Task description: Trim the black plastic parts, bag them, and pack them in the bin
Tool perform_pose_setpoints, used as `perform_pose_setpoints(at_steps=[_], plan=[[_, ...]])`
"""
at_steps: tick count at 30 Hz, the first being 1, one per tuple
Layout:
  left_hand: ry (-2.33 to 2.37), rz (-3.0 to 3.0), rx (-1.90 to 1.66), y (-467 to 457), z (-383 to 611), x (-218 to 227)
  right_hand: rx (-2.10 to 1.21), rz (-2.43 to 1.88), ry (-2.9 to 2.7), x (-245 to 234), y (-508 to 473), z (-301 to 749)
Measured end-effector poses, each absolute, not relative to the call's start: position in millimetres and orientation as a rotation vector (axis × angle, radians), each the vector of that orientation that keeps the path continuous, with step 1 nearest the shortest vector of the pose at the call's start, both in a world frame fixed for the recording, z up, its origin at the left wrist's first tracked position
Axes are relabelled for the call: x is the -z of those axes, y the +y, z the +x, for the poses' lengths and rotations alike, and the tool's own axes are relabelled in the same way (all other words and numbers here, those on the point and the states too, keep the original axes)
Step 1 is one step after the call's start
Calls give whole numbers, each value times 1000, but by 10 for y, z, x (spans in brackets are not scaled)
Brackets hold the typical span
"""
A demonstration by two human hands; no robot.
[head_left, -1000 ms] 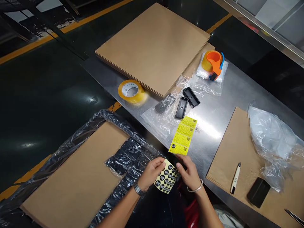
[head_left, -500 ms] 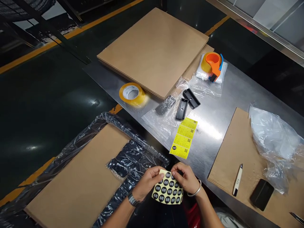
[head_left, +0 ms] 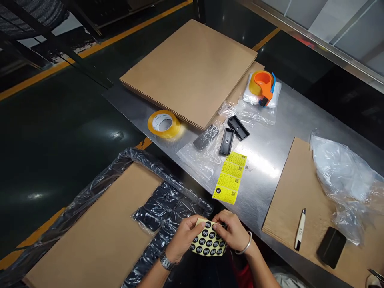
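Between my two hands is a pale yellow sticker sheet [head_left: 207, 242] with rows of round black stickers printed "8月". My left hand [head_left: 186, 236] pinches its upper left part, thumb on the front. My right hand [head_left: 231, 231] grips the upper right part, its thumb lying over the stickers there. Just beyond, at the metal table's near edge, lies a strip of yellow labels [head_left: 230, 178]; its lowest label bears one round black sticker. Two black plastic trays [head_left: 227, 141] rest above the strip, beside a clear bag holding a dark part [head_left: 206, 137].
A stack of cardboard sheets [head_left: 192, 72] fills the table's back left, with a yellow tape roll [head_left: 163, 124] and an orange tape dispenser [head_left: 264, 86] beside it. At right, cardboard [head_left: 283, 200] carries a cutter knife [head_left: 300, 230] and black block [head_left: 331, 247]. A plastic-lined box [head_left: 99, 224] stands left.
My right thumb has moved left and down over the sheet's stickers. The sheet has shifted slightly left, and its lower edge curls. The camera view has tilted a little.
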State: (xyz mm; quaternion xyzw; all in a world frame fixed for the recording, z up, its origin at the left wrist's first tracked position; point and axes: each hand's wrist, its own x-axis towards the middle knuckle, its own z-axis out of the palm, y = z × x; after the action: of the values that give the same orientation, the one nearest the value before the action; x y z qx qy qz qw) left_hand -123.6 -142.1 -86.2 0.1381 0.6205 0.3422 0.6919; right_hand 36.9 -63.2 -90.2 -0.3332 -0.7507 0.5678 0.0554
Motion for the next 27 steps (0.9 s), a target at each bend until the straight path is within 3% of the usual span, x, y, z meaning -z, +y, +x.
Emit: perform_pose_setpoints(at_steps=[12,27], plan=[[1332,246,-735,-1449,-1222,825,-1727,-1047,-2202,893,-647,379],[1145,92,-832,-1258,-1219,468,-1880,-1074,-1963,690,-530,420]])
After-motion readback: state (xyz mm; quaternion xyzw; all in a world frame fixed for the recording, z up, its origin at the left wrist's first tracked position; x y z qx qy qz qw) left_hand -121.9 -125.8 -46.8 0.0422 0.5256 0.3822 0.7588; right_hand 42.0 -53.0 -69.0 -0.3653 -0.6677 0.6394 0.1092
